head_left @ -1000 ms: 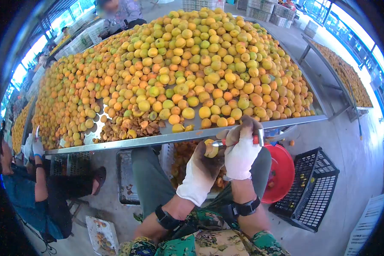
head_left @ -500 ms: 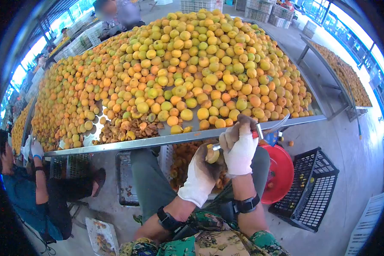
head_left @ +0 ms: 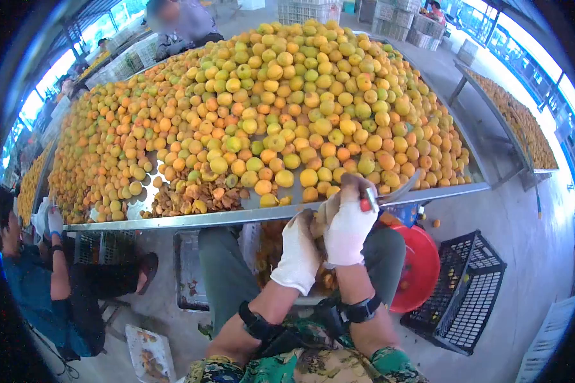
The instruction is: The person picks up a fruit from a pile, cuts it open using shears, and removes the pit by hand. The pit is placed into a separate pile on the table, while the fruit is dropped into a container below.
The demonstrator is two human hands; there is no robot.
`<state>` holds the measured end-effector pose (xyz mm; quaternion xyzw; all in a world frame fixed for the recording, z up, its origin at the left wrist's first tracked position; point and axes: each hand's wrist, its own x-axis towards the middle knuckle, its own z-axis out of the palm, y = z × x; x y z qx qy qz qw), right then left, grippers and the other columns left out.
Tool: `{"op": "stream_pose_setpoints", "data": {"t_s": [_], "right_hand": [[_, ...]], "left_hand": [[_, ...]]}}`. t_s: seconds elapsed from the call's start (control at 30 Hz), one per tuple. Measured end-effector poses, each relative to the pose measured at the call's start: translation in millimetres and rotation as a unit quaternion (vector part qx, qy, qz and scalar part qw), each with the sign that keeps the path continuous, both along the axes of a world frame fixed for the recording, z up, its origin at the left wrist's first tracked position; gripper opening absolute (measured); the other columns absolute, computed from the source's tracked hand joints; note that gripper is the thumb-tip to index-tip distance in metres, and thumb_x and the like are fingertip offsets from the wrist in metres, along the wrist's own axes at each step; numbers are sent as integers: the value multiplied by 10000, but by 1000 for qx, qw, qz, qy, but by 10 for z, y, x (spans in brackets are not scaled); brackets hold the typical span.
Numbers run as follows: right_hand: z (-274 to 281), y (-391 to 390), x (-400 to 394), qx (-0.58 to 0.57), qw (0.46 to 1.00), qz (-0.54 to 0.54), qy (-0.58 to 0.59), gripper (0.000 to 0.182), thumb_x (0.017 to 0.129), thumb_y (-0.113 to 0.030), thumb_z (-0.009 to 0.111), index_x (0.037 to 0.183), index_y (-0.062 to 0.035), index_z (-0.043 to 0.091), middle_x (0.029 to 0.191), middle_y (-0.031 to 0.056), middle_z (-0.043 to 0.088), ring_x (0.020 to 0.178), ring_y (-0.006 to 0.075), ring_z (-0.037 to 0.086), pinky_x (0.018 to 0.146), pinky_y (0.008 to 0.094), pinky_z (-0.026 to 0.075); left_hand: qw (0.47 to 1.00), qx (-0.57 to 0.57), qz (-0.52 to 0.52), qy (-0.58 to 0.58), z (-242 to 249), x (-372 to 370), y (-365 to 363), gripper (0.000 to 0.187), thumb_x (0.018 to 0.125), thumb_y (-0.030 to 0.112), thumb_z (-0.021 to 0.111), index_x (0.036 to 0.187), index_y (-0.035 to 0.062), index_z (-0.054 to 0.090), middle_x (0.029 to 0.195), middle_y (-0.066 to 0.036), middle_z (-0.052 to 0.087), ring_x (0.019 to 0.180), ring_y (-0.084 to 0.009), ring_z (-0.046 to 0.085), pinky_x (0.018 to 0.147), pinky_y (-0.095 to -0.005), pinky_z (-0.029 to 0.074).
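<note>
My left hand (head_left: 296, 254), in a white glove with darkened fingers, is closed round an apricot (head_left: 317, 227), mostly hidden between the two hands. Pressed close beside it is my gloved right hand (head_left: 351, 226), wrapped round a knife (head_left: 401, 190). The knife's red handle shows at the fist, and its curved metal blade points out to the right. Both hands are just in front of the metal table edge (head_left: 223, 217), above my lap. A large heap of yellow-orange apricots (head_left: 287, 89) covers the table beyond them.
Cut brown pieces (head_left: 198, 195) lie near the table's front edge. Below right are a red basin (head_left: 421, 268) and black crates (head_left: 457, 287). A tray (head_left: 188, 271) stands left of my legs. A co-worker (head_left: 45, 300) sits at left; another person (head_left: 182, 25) is behind the heap.
My hands have come closer together, and the apricot, plainer before, is now mostly covered. The right hand has shifted slightly left with the knife, whose blade has turned a little.
</note>
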<state>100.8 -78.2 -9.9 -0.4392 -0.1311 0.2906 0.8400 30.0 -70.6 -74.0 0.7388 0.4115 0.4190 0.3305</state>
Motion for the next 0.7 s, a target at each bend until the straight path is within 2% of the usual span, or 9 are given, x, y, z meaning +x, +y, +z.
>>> {"op": "stream_pose_setpoints", "data": {"t_s": [0.17,0.33,0.4,0.43,0.5,0.53,0.57,0.63,0.7], "right_hand": [[-160,231,-64,-10,994,-7,-113,66,868,-52,597,925,-24,576,678,24,539,517,83,491,474,236,403],[-186,426,-116,-18,938,-70,-339,124,830,-20,623,949,-32,588,848,43,585,770,119,568,689,249,455],[33,416,-39,34,998,58,1,39,871,-86,588,892,-78,555,576,7,463,436,94,424,419,276,370],[85,416,46,72,993,83,45,72,887,-143,574,881,-82,536,549,-20,396,422,79,348,408,265,298],[163,461,56,95,987,74,102,144,912,-237,550,882,-100,516,513,-57,270,392,65,203,395,257,175],[151,479,38,93,988,73,101,144,912,-237,550,882,-100,516,513,-57,270,392,65,203,395,257,175],[128,497,23,92,986,80,112,139,913,-231,551,884,-99,518,514,-55,257,391,67,202,393,262,180],[86,523,-44,85,985,87,124,134,913,-226,552,886,-98,521,515,-52,243,391,69,200,391,266,186],[99,587,-97,60,991,88,82,131,909,-210,560,899,-85,521,519,-51,286,402,66,251,391,259,221]], "left_hand": [[996,67,43,48,-170,120,301,121,801,84,563,885,0,585,820,-181,619,818,-338,608,701,-369,494],[991,73,1,111,12,5,459,228,718,28,590,944,3,571,899,-181,617,873,-344,599,759,-384,482],[996,87,-10,-30,80,-106,443,323,633,3,638,948,-8,567,930,-200,602,897,-372,586,777,-395,476],[993,84,-31,-76,95,-144,486,401,576,8,685,958,-18,565,925,-208,597,895,-396,576,777,-391,474],[903,-269,-130,-310,230,-191,541,487,651,56,694,1084,-37,491,1001,-168,586,911,-307,588,775,-350,486],[734,-498,-151,-437,265,-219,577,639,674,105,721,1215,-62,425,1066,-143,568,926,-242,590,819,-316,488],[732,-500,-151,-437,302,-229,546,639,674,105,721,1215,-62,425,1066,-143,568,926,-242,590,819,-316,488],[956,-220,-69,-183,345,-257,466,569,744,110,681,1222,-69,429,1053,-147,577,930,-229,589,805,-312,490],[988,-140,-45,-51,332,-259,574,520,777,105,645,1221,-70,438,1028,-161,589,921,-248,597,799,-319,492]]}}
